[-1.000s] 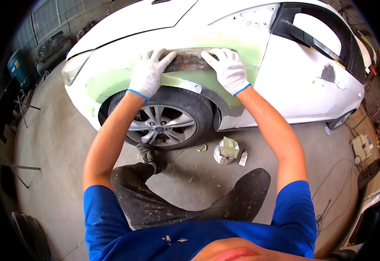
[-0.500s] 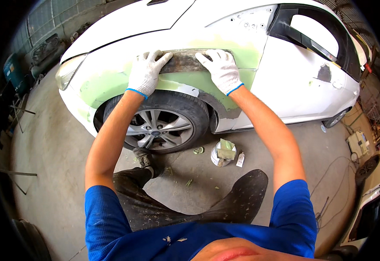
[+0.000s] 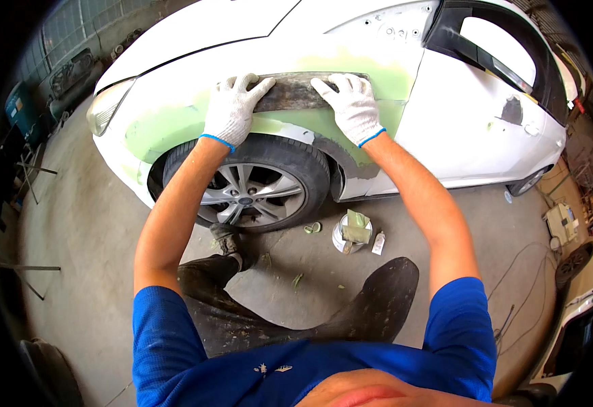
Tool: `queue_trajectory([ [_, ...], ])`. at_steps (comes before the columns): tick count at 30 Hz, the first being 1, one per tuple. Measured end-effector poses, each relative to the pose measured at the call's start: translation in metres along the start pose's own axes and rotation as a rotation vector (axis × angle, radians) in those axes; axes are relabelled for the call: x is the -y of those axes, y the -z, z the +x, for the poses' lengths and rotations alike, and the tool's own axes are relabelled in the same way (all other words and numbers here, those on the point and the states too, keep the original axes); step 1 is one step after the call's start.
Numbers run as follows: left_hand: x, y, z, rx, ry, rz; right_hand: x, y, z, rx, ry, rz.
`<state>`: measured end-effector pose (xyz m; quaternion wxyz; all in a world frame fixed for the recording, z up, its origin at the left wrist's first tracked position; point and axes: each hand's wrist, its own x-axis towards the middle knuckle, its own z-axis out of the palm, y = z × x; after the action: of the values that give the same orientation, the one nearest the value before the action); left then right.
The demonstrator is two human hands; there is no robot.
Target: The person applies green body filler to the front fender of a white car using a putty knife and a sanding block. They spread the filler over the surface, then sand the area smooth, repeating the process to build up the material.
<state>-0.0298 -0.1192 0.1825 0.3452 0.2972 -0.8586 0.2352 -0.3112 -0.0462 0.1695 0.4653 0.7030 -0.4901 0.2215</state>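
Nearest to me, my knees in dark, dusty trousers [image 3: 350, 319] fold over the concrete floor [image 3: 93, 271]. Just past them a small tin of filler [image 3: 352, 232] with green paste on its lid stands beside a little tube [image 3: 378, 242], both near the front wheel [image 3: 249, 186].

Further out, both gloved hands press a long sanding board [image 3: 296, 91] flat against the white car's front fender [image 3: 174, 102], above the wheel arch and over the pale green filler patch [image 3: 167, 125]. My left hand [image 3: 234, 108] covers the board's left end, fingers spread and laid flat, thumb reaching along the top. My right hand [image 3: 350, 105] holds down the right end in the same way, fingers splayed over the upper edge.

I judge the board stiff and fairly light, its face gritty, so unlikely to slip. Holding it at both ends, as now, looks best for even pressure.
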Motion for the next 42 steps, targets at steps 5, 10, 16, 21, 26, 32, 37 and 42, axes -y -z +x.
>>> queue_trajectory([
  [5,0.002,0.006,-0.002,0.03,0.003,-0.041,0.001,0.014,0.005,0.021,-0.008,0.02],
  [10,0.012,-0.004,0.006,-0.053,-0.035,0.101,0.0,0.003,0.012,0.045,-0.024,-0.028],
  [16,-0.002,0.001,-0.005,0.039,0.009,0.005,0.006,0.003,-0.004,0.13,-0.048,0.005],
  [21,0.001,0.01,-0.003,0.028,-0.018,-0.05,0.004,0.017,0.002,0.128,-0.043,0.013],
  [26,0.009,0.007,0.007,-0.035,-0.01,-0.006,0.002,0.016,0.017,0.132,-0.051,-0.043],
  [32,0.001,0.004,-0.003,-0.02,0.029,-0.044,0.006,0.004,0.002,0.103,-0.032,0.013],
  [37,-0.002,0.008,-0.015,0.018,0.057,-0.047,0.013,0.016,-0.001,0.144,-0.04,0.044],
  [42,0.019,0.008,0.001,-0.045,0.058,-0.008,0.009,0.011,0.024,0.078,-0.03,-0.029],
])
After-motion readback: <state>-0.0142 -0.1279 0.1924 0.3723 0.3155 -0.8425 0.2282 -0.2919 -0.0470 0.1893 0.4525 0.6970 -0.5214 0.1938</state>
